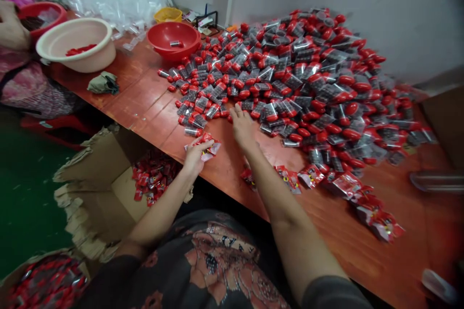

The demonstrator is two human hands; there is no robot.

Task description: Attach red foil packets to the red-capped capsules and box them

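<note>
**Left hand pinches a red packet as right hand rests open at a heap of small packs**

The left hand grips narrowly, with thumb and fingers closed on the crumpled packet, just above the table's near edge at lower center. The right hand is open and holds nothing that can be seen. Its fingers reach the near edge of the heap, which covers most of the right half of the orange-red table. The packs are clear plastic with dark contents and red ends.

More red packets lie in a loose line along the heap's near side, toward lower right. Below the table edge, an open cardboard box holds a pile of red packets. Another box at the lower left corner holds red-and-silver packs.

At upper left, a cream basin holds red pieces, and a red basin holds one small pack. A crumpled cloth lies on the table nearby. Another person's hand shows at the far left edge, beside a second red basin.
</note>
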